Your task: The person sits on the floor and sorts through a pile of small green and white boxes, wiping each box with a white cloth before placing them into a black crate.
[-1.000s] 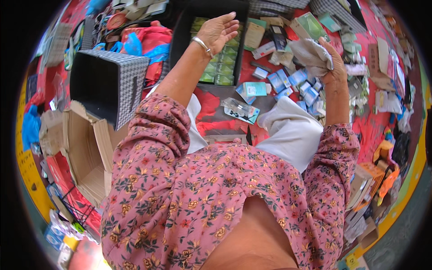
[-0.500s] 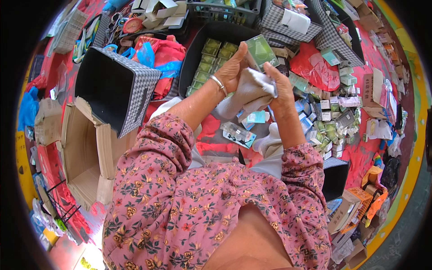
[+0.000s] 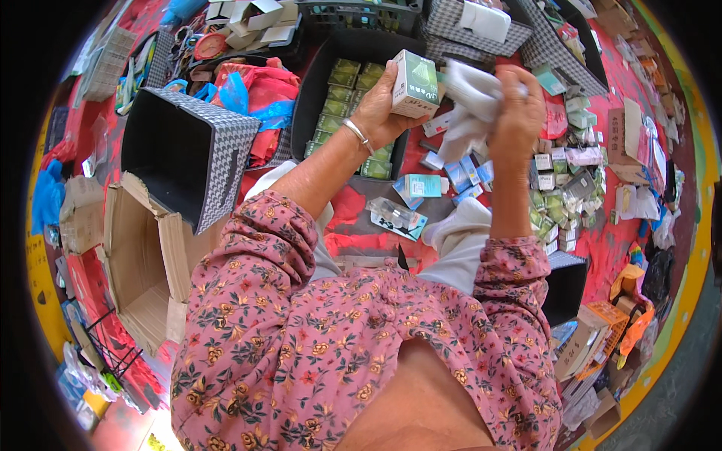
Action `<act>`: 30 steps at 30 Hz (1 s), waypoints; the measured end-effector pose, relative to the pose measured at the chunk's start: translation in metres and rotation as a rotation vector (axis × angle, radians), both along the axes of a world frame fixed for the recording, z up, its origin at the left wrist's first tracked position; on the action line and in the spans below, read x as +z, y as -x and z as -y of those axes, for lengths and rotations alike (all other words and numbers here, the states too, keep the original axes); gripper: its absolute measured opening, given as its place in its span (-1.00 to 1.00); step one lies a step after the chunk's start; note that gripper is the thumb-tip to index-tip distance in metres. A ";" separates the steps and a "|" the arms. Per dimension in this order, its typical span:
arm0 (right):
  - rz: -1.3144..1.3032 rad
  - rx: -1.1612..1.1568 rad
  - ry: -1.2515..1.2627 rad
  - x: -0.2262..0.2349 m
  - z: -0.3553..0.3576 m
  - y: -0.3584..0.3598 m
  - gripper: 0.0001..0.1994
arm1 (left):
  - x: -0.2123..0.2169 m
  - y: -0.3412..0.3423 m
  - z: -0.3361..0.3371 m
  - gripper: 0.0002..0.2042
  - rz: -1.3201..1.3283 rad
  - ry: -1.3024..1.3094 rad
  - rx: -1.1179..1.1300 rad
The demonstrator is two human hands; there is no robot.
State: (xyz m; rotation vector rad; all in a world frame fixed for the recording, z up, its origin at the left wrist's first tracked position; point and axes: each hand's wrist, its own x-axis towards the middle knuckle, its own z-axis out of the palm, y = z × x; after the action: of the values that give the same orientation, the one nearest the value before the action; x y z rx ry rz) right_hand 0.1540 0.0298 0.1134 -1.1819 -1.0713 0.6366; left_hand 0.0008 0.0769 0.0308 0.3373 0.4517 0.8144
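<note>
My left hand (image 3: pixel 378 113) grips a small green and white box (image 3: pixel 418 84) in front of me, its printed faces turned up and towards me. To its right, my right hand (image 3: pixel 519 113) is closed on a whitish cloth (image 3: pixel 468 109), which hangs bunched and slightly blurred. The cloth is close beside the box; a narrow gap shows between them. Beyond my left hand stands a black bin (image 3: pixel 307 98) with rows of small green boxes (image 3: pixel 331 122) inside. Below the cloth, blue and white cartons (image 3: pixel 426 186) and a clear-fronted pack (image 3: pixel 396 218) lie between my knees.
A heap of small mixed boxes (image 3: pixel 556 188) covers the red ground sheet at the right. On the left are a tipped houndstooth bin (image 3: pixel 226 161) and an open cardboard box (image 3: pixel 178 255). Houndstooth baskets (image 3: pixel 481 41) and a dark crate (image 3: pixel 361 16) line the far side.
My right hand has drawn the cloth off the box and moved to the right. The box has been turned in my left hand, so different faces show.
</note>
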 end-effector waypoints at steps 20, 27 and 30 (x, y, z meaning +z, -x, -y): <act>0.592 0.091 -0.100 -0.022 -0.011 0.017 -0.91 | -0.025 -0.006 0.011 -0.65 -0.030 -0.021 -0.256; 0.839 0.071 -0.078 -0.030 -0.003 0.031 -0.91 | -0.024 0.001 0.012 -0.62 -0.136 -0.634 -0.157; 0.724 0.078 -0.055 -0.026 -0.002 0.020 -0.89 | 0.006 0.004 0.008 -0.60 0.328 -0.067 -0.354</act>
State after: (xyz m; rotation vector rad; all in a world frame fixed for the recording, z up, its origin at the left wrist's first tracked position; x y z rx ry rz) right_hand 0.1337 0.0322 0.0875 -1.3631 -1.7332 0.2230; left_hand -0.0034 0.0685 0.0371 0.3264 0.0528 0.5256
